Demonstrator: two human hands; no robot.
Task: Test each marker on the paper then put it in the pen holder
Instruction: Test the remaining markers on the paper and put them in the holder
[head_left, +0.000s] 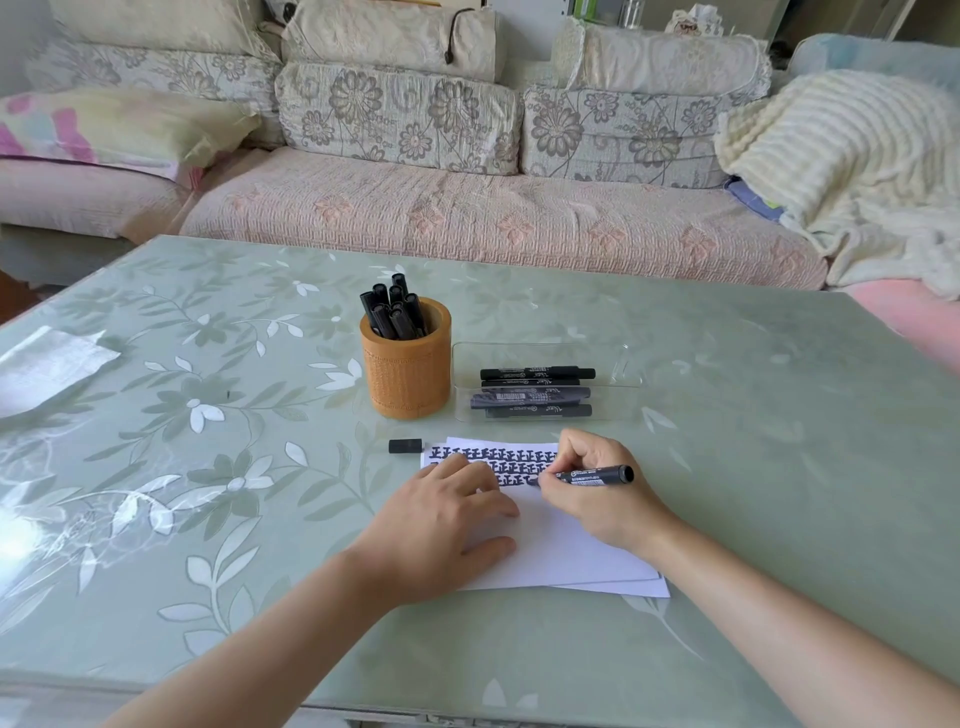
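Note:
My right hand (592, 491) grips a black marker (597, 476) with its tip on the white paper (550, 545), at the third row of black marks (498, 460). My left hand (447, 519) lies flat on the paper's left side, fingers spread. The marker's black cap (405, 446) lies on the table just left of the paper's top edge. Beyond it stands the orange-brown pen holder (406, 374) with several black markers (395, 312) upright inside. To the holder's right, a clear plastic tray (545, 353) holds several more black markers (535, 392) lying flat.
The table (779, 415) has a pale green floral cover. A clear plastic bag (47, 364) lies at its left edge. A sofa (467, 208) with floral cushions runs behind the table, and a cream blanket (857, 171) is piled on the right.

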